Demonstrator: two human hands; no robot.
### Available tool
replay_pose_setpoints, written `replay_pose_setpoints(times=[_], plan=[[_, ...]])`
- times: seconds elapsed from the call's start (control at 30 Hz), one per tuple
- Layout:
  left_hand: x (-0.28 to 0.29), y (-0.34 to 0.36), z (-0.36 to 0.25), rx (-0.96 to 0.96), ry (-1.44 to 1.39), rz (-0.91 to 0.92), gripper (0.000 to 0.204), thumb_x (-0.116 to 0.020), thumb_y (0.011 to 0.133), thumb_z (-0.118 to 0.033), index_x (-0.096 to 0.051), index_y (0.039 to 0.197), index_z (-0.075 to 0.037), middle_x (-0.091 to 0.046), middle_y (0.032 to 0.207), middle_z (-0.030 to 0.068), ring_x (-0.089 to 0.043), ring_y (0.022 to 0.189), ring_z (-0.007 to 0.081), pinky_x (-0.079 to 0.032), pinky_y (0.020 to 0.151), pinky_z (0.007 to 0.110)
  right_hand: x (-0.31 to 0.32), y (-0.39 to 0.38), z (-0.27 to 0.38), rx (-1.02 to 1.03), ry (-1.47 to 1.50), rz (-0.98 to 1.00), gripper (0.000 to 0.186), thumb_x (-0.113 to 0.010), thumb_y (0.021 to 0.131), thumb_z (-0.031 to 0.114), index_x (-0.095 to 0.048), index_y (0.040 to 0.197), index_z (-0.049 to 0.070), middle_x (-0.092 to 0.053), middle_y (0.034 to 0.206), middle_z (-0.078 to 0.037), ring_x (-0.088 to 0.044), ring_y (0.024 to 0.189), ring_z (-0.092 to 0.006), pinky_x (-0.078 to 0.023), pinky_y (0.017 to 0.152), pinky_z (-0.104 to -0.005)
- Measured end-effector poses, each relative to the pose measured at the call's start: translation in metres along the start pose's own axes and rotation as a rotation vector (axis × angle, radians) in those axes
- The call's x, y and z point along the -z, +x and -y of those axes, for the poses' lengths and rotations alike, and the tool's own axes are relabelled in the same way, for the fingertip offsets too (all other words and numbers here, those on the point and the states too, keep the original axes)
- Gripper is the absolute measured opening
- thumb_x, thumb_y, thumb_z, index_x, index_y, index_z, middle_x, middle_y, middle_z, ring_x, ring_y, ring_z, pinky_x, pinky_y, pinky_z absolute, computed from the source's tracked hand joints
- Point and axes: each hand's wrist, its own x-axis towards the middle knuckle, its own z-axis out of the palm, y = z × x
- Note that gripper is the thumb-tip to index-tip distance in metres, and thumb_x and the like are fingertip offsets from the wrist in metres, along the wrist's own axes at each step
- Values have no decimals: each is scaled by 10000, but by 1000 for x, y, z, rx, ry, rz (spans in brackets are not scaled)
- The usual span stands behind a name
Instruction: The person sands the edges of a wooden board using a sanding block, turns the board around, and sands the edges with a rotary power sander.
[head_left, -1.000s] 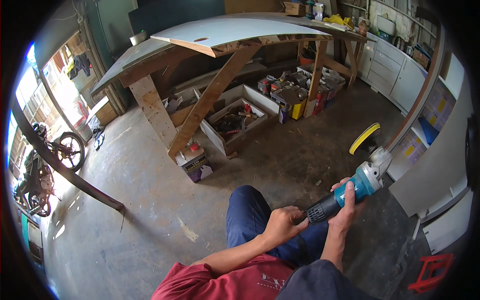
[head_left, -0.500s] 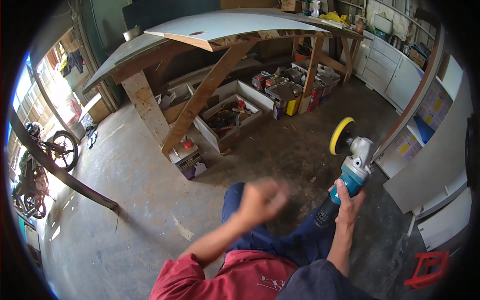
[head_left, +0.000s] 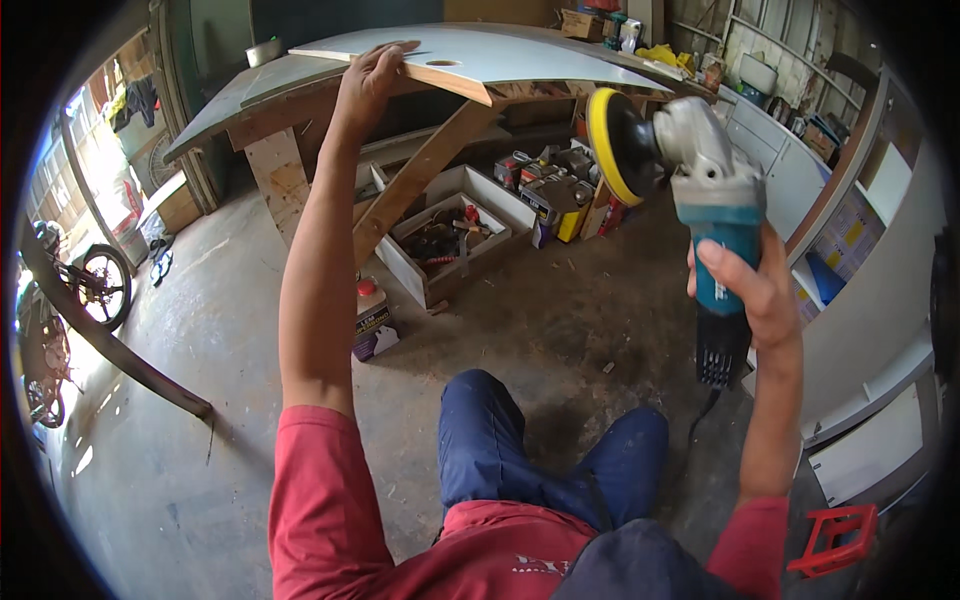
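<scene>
My left hand (head_left: pixel 375 72) is raised to the front edge of a white board (head_left: pixel 522 55) with an oval cutout, its fingers bent over that edge near the cutout. The board lies on a wooden workbench (head_left: pixel 278 190). My right hand (head_left: pixel 750 285) grips a teal and black angle polisher (head_left: pixel 722 180), held upright at the right, its head angled left. The polisher carries a black backing disc with a yellow pad (head_left: pixel 612 150), and its cord hangs down from the handle.
Under the bench are wooden drawers (head_left: pixel 430 260), several tins (head_left: pixel 555 200) and a larger can (head_left: pixel 372 325). A motorbike (head_left: pixel 75 300) and dark post (head_left: pixel 140 365) are at left. White cabinets (head_left: pixel 755 140) and shelving (head_left: pixel 850 250) line the right, near a red plastic piece (head_left: pixel 830 540) on the floor.
My left hand has let go of the polisher's lower end and reached up to the board. My right hand has lifted the polisher higher, with the pad turned toward the left.
</scene>
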Motion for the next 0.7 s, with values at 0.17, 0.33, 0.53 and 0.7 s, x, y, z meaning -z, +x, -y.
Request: replay_pose_setpoints(times=[0.17, 0.33, 0.53, 0.7], plan=[[1, -5, -2, -29, 56, -60, 438, -449, 966, -296, -744, 1141, -25, -711, 1096, 174, -641, 1052, 277, -470, 965, 343, -12, 31, 23, 55, -80, 75, 627, -782, 830, 402, -561, 1225, -32, -643, 897, -89, -653, 705, -146, -530, 663, -285], [-5, -6, -5, -40, 61, -100, 424, -432, 966, -285, -748, 1103, -37, -699, 1027, 169, -620, 1040, 292, -458, 962, 358, -18, 45, 36, 92, -165, 120, 655, -793, 818, 425, -555, 1226, -29, -638, 891, -84, -653, 702, -142, -534, 651, -269], [-8, -5, 0, -70, 99, -130, 410, -419, 959, -287, -735, 1022, -34, -698, 1021, 168, -607, 1045, 328, -450, 969, 384, -22, 50, 45, 17, -181, 143, 687, -833, 779, 455, -583, 1208, -20, -632, 940, -85, -652, 782, -157, -556, 679, -300], [-10, -6, 0, -58, 81, -141, 389, -425, 956, -277, -726, 1005, -34, -709, 1033, 156, -609, 1041, 334, -453, 965, 388, -29, 51, 40, 70, -206, 111, 681, -799, 805, 432, -552, 1231, -40, -640, 893, -92, -660, 706, -146, -539, 662, -283]])
